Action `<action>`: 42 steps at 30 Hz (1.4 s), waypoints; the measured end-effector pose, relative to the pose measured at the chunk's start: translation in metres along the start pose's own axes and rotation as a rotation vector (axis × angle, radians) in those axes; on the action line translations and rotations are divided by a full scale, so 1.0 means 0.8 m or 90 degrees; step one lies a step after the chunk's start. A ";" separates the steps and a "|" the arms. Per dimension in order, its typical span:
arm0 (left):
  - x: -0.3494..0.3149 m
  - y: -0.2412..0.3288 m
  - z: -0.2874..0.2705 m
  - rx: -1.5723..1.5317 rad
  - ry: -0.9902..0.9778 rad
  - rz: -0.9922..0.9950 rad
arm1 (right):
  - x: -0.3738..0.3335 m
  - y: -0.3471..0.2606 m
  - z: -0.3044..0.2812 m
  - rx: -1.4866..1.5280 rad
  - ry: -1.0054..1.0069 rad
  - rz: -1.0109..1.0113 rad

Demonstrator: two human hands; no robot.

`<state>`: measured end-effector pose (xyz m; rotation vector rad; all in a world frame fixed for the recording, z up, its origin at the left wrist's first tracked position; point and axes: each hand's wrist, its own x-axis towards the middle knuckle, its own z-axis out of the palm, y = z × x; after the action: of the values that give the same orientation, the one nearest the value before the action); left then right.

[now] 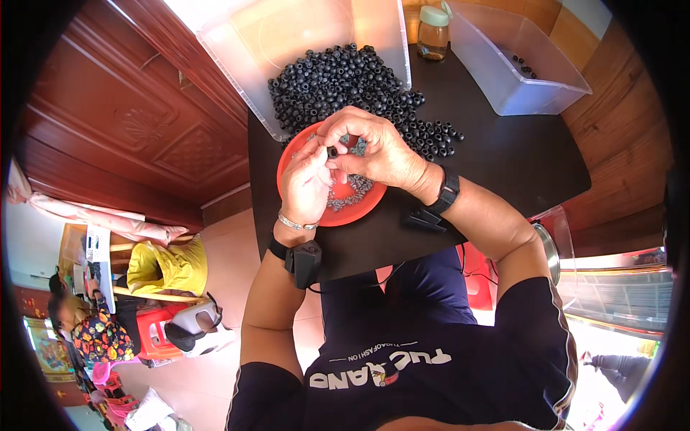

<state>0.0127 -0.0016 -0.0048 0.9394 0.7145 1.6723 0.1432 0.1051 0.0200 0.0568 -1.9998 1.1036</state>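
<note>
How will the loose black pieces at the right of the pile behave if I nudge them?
The loose black pieces look rounded and small, so they would probably roll or scatter across the dark tabletop. Many show open centres, so each is likely light. Their outlines look regular where they bunch together, suggesting stiff rather than floppy walls.

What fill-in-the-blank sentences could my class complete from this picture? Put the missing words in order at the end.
1. Between the left hand and right hand is a small ring-like piece coloured ____.
2. A metallic-looking bracelet circles the person's ____ wrist.
3. The bin with only a few dark pieces is on the picture's ____ side.

Missing words: black; left; right.
</note>
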 end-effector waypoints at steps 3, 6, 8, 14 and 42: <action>0.000 -0.002 -0.001 0.000 0.001 0.024 | 0.000 -0.003 0.000 0.017 0.009 0.003; 0.000 -0.001 0.004 0.000 0.023 0.024 | 0.001 0.001 -0.003 -0.041 0.003 -0.048; 0.000 0.000 0.006 0.004 0.035 0.020 | 0.002 0.001 -0.004 -0.070 0.007 -0.067; 0.002 0.007 0.002 0.012 0.017 -0.009 | 0.004 -0.001 -0.006 -0.084 -0.014 -0.046; 0.003 0.014 0.002 0.111 0.076 -0.034 | 0.009 0.002 -0.012 -0.228 -0.023 -0.060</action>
<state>0.0083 -0.0028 0.0061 0.9379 0.9700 1.6500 0.1439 0.1153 0.0258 -0.0158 -2.1748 0.6776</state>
